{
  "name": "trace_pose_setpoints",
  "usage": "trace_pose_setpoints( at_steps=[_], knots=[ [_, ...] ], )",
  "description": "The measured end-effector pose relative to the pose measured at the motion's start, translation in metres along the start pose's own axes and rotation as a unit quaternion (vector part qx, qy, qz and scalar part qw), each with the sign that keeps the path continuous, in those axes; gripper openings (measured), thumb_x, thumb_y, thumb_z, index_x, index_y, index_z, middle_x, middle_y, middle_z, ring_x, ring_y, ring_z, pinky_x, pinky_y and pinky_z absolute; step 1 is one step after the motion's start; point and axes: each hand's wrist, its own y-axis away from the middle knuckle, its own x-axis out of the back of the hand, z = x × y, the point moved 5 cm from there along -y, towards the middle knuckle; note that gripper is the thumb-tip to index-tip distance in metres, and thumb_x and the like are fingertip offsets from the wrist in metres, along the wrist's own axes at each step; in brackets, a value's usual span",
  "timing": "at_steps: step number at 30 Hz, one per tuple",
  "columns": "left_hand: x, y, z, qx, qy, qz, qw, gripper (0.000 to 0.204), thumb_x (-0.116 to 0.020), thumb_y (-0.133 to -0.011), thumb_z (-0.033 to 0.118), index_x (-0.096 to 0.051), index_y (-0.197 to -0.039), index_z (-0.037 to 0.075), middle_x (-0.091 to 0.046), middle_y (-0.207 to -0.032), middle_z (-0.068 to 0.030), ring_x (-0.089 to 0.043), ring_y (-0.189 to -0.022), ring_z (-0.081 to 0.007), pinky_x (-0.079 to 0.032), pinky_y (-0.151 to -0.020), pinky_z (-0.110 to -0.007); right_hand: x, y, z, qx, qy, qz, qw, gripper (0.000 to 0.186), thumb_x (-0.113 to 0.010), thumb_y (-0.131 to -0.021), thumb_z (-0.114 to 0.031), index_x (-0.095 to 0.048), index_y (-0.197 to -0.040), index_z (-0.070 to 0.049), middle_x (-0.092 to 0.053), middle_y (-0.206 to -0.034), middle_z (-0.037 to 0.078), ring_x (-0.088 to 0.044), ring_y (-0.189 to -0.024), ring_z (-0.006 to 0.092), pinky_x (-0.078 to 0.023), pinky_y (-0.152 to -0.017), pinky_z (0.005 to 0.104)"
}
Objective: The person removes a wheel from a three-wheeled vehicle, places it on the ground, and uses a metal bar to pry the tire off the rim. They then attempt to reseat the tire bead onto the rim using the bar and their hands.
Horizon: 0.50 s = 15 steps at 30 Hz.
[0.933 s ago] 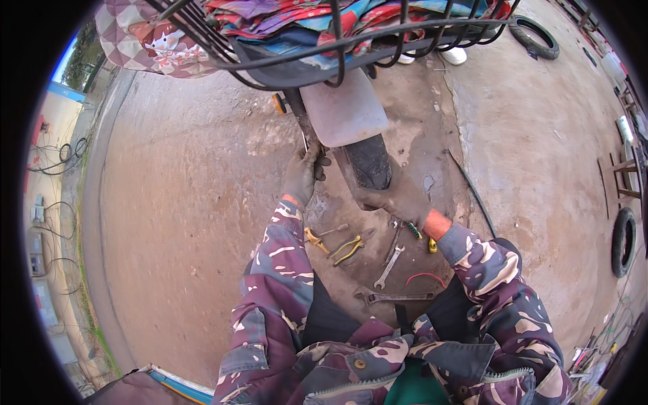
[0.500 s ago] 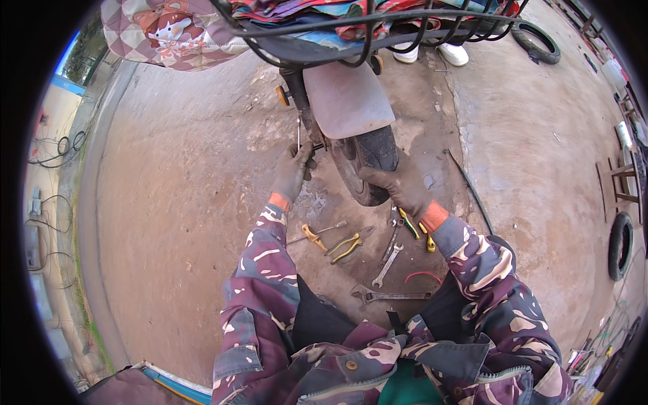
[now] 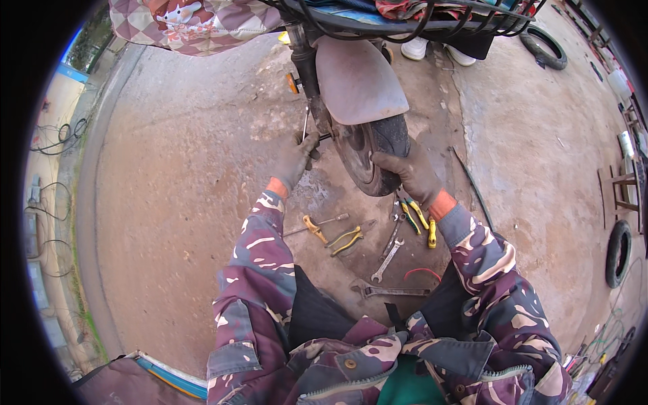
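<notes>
Our left hand [image 3: 295,158] is curled around a slim metal tool [image 3: 306,121] beside the fork leg [image 3: 308,67]; how it seats, we cannot tell. Our right hand [image 3: 413,172] clasps the front tyre [image 3: 391,137], under the pale mudguard [image 3: 361,81]. We'd best brace that tyre firmly and hold the tool steady. Nearer us, yellow-handled pliers [image 3: 346,242] and an adjustable wrench [image 3: 393,291] lie on the ground [image 3: 202,202].

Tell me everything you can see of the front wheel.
The front wheel has a black, rubber-looking tyre and a grimy, brownish left side. It sits partly under a pale grey mudguard, beside a dark fork leg. The right hand holds the tyre, thumb laid across it. Whether its bottom touches the ground is hidden.
</notes>
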Motion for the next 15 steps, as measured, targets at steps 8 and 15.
trace_pose_setpoints(
  at_steps=[8,15],
  knots=[
    [0.05,0.007,-0.017,0.041,0.018,-0.01,0.999,0.039,-0.066,-0.104,0.044,-0.067,-0.099,0.005,-0.063,-0.072,-0.0027,-0.051,-0.053,-0.0101,-0.04,-0.048,-0.026,-0.007,-0.004,-0.02,-0.035,0.049,0.003,0.998,0.054,-0.087,-0.085,-0.028,-0.068,-0.125,0.001,-0.076,-0.112,0.009,-0.07,-0.096,0.016,-0.057,-0.091,0.0344],
    [0.056,-0.009,-0.023,0.044,0.057,-0.01,0.997,0.038,-0.069,-0.103,0.043,-0.068,-0.102,0.005,-0.065,-0.074,-0.004,-0.051,-0.052,-0.0103,-0.039,-0.047,-0.027,-0.012,-0.006,-0.022,-0.044,0.102,-0.005,0.994,0.061,-0.09,-0.081,-0.037,-0.067,-0.124,0.0,-0.076,-0.11,0.01,-0.07,-0.096,0.0174,-0.057,-0.089,0.0359]
  ],
)
